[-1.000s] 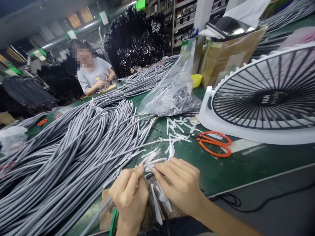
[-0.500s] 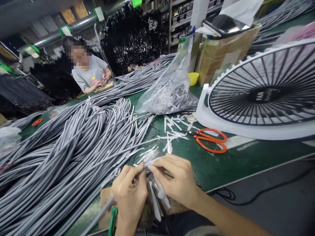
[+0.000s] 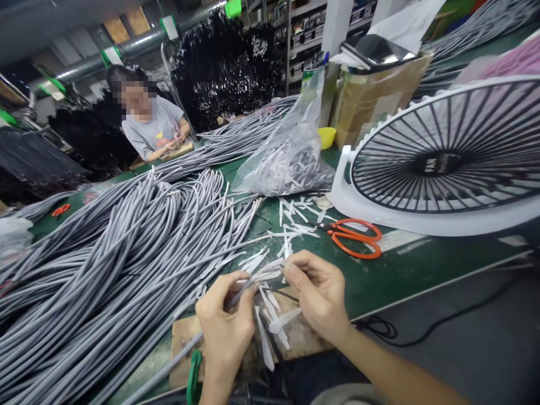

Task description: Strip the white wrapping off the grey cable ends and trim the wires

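Note:
My left hand point(image 3: 228, 318) is closed round a grey cable point(image 3: 181, 354), just behind its stripped end. At that end, pale loose strands point(image 3: 269, 271) stretch across to my right hand point(image 3: 318, 292), whose thumb and fingers pinch their tips. Below both hands lies a wooden board point(image 3: 310, 337) with white paper-like strips point(image 3: 265, 340) scattered over it. A green-handled tool point(image 3: 193, 376) rests at the board's left side, partly cut off by the frame. More white strips point(image 3: 291, 216) lie on the green table beyond my fingers.
A big bundle of grey cables point(image 3: 109, 253) covers the left side. Orange-handled scissors point(image 3: 356, 237) lie right of centre, before a white fan point(image 3: 442, 163). A clear bag of scraps point(image 3: 291, 163) stands behind. Across the table sits a person point(image 3: 154, 126), hands at another board.
My right hand has moved away from my left, to the right. The pale strands now show stretched between them. One more white strip lies on the board.

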Demonstrator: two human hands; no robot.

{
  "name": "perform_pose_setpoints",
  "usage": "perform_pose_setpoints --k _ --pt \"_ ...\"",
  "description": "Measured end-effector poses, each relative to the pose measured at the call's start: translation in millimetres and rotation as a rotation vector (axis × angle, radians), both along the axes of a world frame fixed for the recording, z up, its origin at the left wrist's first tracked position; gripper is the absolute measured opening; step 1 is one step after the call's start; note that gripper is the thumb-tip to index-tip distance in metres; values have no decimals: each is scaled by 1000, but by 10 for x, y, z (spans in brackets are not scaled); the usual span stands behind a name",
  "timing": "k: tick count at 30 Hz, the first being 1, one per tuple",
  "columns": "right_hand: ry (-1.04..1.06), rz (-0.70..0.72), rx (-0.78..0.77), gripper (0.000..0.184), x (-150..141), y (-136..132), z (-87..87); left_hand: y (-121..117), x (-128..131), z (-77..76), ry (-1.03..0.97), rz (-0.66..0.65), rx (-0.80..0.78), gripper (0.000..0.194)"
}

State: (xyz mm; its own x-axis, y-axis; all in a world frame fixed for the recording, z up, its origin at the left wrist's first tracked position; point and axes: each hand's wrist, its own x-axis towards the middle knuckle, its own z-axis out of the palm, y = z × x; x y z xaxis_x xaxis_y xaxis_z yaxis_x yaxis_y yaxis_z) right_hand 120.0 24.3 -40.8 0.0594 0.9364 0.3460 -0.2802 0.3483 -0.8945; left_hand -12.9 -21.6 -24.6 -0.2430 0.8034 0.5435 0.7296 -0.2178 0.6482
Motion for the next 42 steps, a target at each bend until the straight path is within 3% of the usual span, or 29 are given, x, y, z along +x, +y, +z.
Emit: perform_pose_setpoints --k 7,12,16,20,26,30,34,42 --pt "46 -69 20 27 -40 -4 25 -37 24 34 -97 19 18 6" --pt "44 40 127 34 -14 -87 198 -105 -33 12 -63 1 181 9" --pt "-122 189 121 34 -29 18 357 -118 -80 -31 -149 -59 147 9" --pt "-352 116 187 31 -37 134 461 -59 -73 -29 -224 -125 82 12" --pt "-512 -32 341 25 6 147 375 70 -51 73 -148 -179 -62 18" --pt "-525 -60 412 21 3 146 296 94 46 108 -201 -92 -91 22" --pt "-490 -93 380 22 -22 112 268 83 139 94 -222 -3 -86 25" --pt "-446 -106 554 18 -19 29 230 55 133 156 107 45 19 18"
